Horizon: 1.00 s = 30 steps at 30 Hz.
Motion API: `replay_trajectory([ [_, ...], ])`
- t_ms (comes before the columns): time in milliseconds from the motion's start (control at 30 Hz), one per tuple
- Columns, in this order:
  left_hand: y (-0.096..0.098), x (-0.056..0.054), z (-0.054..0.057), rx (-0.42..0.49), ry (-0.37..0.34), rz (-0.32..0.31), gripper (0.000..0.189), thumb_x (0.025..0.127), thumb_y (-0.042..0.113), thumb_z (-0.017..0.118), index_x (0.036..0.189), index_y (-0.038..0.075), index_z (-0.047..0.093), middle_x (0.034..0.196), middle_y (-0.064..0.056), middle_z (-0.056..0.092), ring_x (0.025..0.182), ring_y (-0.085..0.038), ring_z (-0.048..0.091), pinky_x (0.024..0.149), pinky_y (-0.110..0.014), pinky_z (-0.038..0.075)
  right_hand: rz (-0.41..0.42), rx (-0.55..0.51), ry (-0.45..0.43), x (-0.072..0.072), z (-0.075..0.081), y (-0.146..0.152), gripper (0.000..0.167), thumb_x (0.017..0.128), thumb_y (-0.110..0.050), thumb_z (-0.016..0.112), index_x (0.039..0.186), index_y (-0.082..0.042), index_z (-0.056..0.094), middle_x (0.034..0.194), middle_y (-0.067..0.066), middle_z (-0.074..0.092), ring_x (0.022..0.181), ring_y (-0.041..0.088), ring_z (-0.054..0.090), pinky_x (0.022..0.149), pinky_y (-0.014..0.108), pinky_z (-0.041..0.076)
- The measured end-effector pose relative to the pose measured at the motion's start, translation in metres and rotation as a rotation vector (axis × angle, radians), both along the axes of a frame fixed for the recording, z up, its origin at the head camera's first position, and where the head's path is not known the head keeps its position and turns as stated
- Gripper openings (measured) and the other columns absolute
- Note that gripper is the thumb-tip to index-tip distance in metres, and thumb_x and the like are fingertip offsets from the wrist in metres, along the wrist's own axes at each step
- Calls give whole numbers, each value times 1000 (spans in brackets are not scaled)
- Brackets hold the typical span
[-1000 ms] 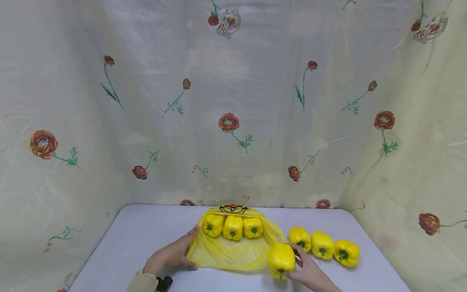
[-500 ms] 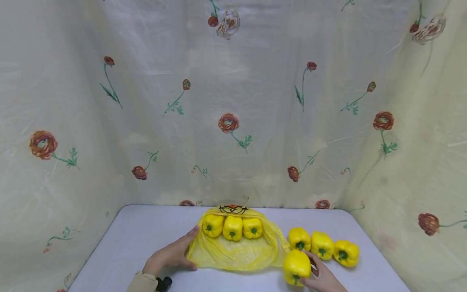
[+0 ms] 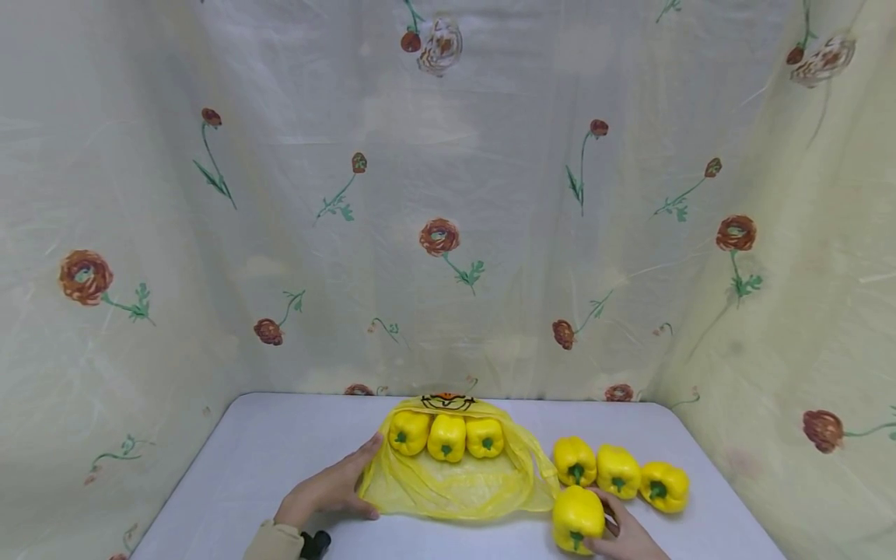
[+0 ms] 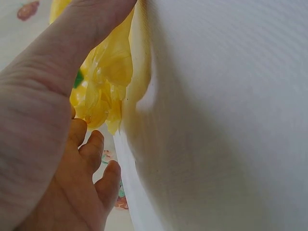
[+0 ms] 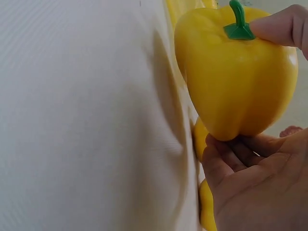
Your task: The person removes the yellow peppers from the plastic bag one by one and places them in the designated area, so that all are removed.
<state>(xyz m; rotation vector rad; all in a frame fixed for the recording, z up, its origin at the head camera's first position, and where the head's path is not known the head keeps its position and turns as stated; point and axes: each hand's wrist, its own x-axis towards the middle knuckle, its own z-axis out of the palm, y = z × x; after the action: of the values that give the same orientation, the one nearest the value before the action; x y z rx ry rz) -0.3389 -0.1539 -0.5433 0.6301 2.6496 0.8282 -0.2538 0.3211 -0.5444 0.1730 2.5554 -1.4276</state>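
A yellow plastic bag (image 3: 455,494) lies on the white table, its mouth toward me. Inside its raised far part sit three yellow bell peppers (image 3: 446,435) in a row, green stems forward. My left hand (image 3: 332,490) rests at the bag's left edge, thumb and fingers spread apart; the left wrist view shows the crumpled bag edge (image 4: 103,82) beside them. To the right of the bag, my right hand (image 3: 626,535) grips another yellow bell pepper (image 3: 577,513). Its thumb presses near the green stem (image 5: 239,30) and its fingers lie against the pepper's other end.
Three more yellow bell peppers (image 3: 617,470) stand in a slanting row at the right side of the table (image 3: 273,435). A flowered curtain (image 3: 448,311) encloses the back and both sides.
My right hand has moved right with its bell pepper, away from the bag's right edge. The left hand, the bag and the other peppers keep their places.
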Motion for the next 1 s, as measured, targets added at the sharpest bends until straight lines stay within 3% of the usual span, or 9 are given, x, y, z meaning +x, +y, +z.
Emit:
replay_trajectory([
  [233, 0, 0, 0, -3, -3, -3, 126, 66, 46, 84, 156, 13, 3, 163, -11, 8, 148, -35, 18, 117, -57, 22, 6, -25, -41, -2, -8, 5, 92, 77, -20, 80, 146, 6, 26, 147, 33, 30, 132, 48, 35, 112, 60, 31],
  [500, -1, -1, -2, 3, -10, -11, 126, 66, 48, 84, 156, 12, 3, 163, -10, 7, 149, -33, 17, 118, -55, 21, 5, -43, -92, -4, -16, 9, 91, 75, -20, 81, 146, 2, 28, 142, 30, 39, 121, 41, 50, 99, 56, 46],
  [700, -1, -1, 0, -6, 4, -17, 125, 67, 48, 83, 156, 12, 4, 163, -10, 6, 148, -34, 17, 118, -56, 21, -17, 7, -109, -7, -18, 8, 96, 73, -25, 83, 147, 1, 28, 141, 30, 41, 119, 40, 53, 97, 55, 47],
  [867, -1, -1, 0, -7, 3, -13, 125, 67, 47, 83, 156, 12, 3, 163, -10, 6, 148, -34, 17, 118, -55, 21, -3, 1, -116, -6, -17, 11, 105, 72, -38, 84, 149, 0, 23, 146, 31, 34, 127, 46, 44, 102, 58, 42],
  [1000, -1, 0, 1, -1, 5, -14, 125, 67, 46, 84, 156, 11, 4, 163, -12, 7, 148, -35, 17, 118, -56, 21, 10, -69, -116, -5, -15, 13, 105, 76, -38, 81, 150, -1, 17, 149, 31, 28, 133, 49, 34, 107, 61, 35],
])
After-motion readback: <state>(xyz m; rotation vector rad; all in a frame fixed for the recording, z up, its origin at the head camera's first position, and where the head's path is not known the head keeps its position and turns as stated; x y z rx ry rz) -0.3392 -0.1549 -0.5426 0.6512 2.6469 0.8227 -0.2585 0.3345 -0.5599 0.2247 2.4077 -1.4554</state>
